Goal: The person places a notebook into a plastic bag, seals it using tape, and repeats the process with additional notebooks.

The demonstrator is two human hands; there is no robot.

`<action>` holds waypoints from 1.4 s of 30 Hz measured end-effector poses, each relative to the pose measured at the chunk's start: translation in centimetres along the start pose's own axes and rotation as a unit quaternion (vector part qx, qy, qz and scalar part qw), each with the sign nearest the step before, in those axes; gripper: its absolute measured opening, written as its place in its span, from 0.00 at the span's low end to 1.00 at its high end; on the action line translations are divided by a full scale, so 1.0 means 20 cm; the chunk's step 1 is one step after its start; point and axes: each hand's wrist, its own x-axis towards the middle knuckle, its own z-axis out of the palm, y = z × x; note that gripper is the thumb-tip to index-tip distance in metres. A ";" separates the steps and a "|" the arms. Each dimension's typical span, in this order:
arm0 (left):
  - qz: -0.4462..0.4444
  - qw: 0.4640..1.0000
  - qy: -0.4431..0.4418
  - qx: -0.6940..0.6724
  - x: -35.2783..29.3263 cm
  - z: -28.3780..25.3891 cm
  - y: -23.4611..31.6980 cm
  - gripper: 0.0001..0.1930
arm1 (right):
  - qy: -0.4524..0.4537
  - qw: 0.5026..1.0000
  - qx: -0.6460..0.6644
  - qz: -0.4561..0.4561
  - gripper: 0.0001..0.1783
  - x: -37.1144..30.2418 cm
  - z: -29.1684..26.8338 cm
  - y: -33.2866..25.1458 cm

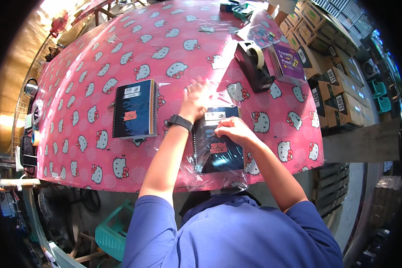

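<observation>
A dark spiral notebook (221,158) with a white label and red lettering lies in front of me, inside or under clear plastic film (190,172) that spreads past its edges. My right hand (234,129) rests over the notebook's upper half, fingers curled into a pinch; what they hold is hidden. Beyond the notebook's top edge, my left hand (195,98), with a black watch at the wrist, lies over the film. Sunlight and blur wash out its fingers, which look stretched out. To the left sits a stack of similar spiral notebooks (136,109).
A black tape dispenser (254,67) with a tape roll stands at the far right, beside a stack of purple notebooks (288,62). A pink patterned cover (85,147) spans the table. Green trays (243,11) sit at the back; cardboard boxes (344,105) are piled to the right.
</observation>
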 end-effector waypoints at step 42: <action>0.000 0.982 -0.191 -0.006 -0.48 -0.11 0.27 0.37 | 0.084 0.875 -0.470 -0.081 0.57 -0.06 0.09 0.02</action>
